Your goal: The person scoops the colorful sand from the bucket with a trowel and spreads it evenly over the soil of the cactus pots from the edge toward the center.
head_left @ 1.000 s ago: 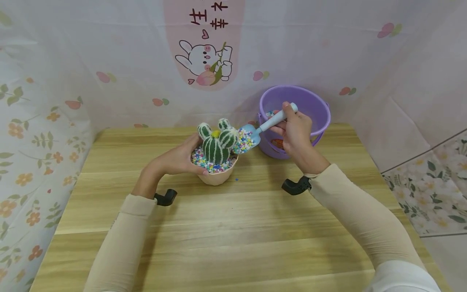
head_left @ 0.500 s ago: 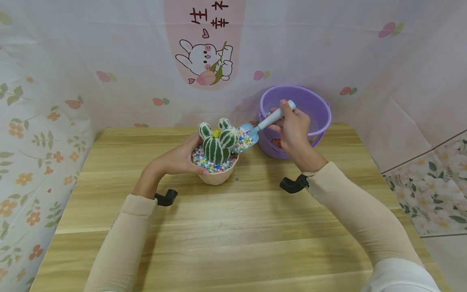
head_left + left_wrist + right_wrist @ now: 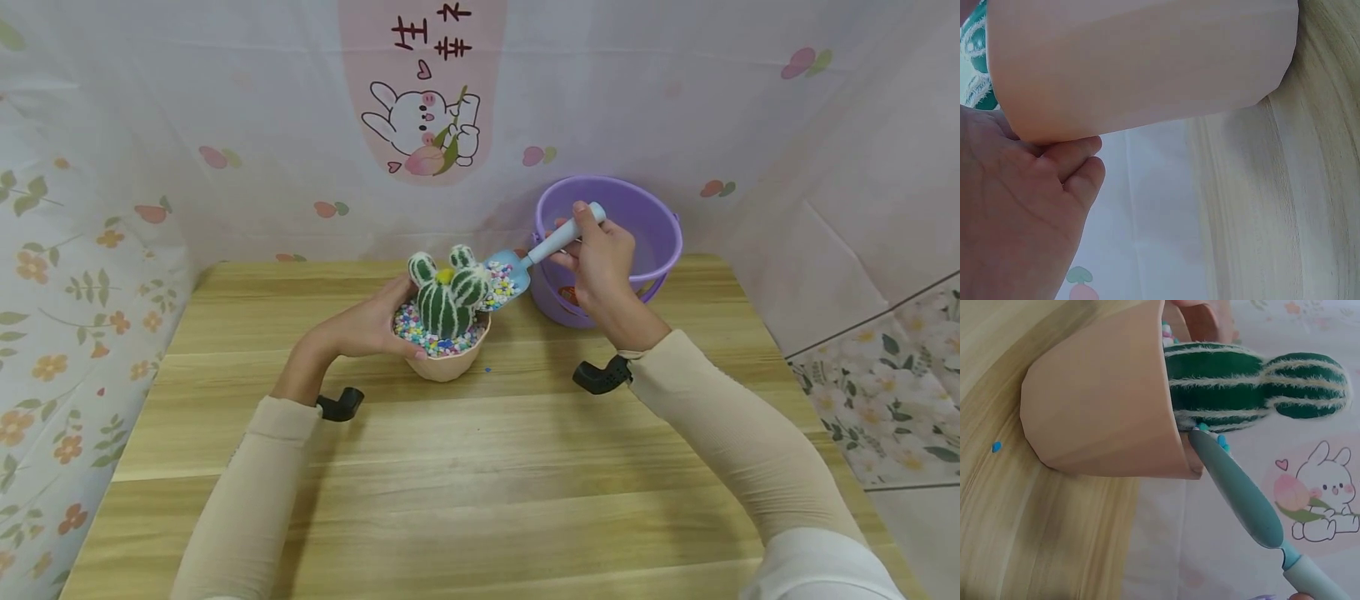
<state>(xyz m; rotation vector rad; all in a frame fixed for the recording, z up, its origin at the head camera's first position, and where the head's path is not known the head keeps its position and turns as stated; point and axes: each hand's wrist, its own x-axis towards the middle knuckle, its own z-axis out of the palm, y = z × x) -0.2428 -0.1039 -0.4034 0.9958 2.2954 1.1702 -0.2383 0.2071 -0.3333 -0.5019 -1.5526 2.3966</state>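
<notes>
A peach flowerpot [image 3: 446, 367] stands on the table with a green, white-striped toy cactus [image 3: 442, 310] in it, set among small multicoloured pebbles [image 3: 420, 332]. My left hand [image 3: 366, 327] grips the pot from its left side, thumb at the front rim; the left wrist view shows fingers against the pot wall. In my right hand [image 3: 609, 260] is the handle of a light blue toy shovel [image 3: 558, 242]. Its scoop carries pebbles and tilts down at the pot's right rim, beside the cactus. The right wrist view shows the shovel's tip [image 3: 1200, 440] just inside the rim.
A purple bucket [image 3: 551, 296] stands behind my right hand, close to the patterned backdrop [image 3: 600, 100]. One stray blue pebble [image 3: 488, 369] lies on the wooden table [image 3: 480, 500], right of the pot. Black wrist mounts [image 3: 600, 377] stick out under both forearms.
My right hand and the shovel have shifted slightly left and up, and more of the scoop's blue surface shows between the pebbles. The left hand and the pot have stayed in place.
</notes>
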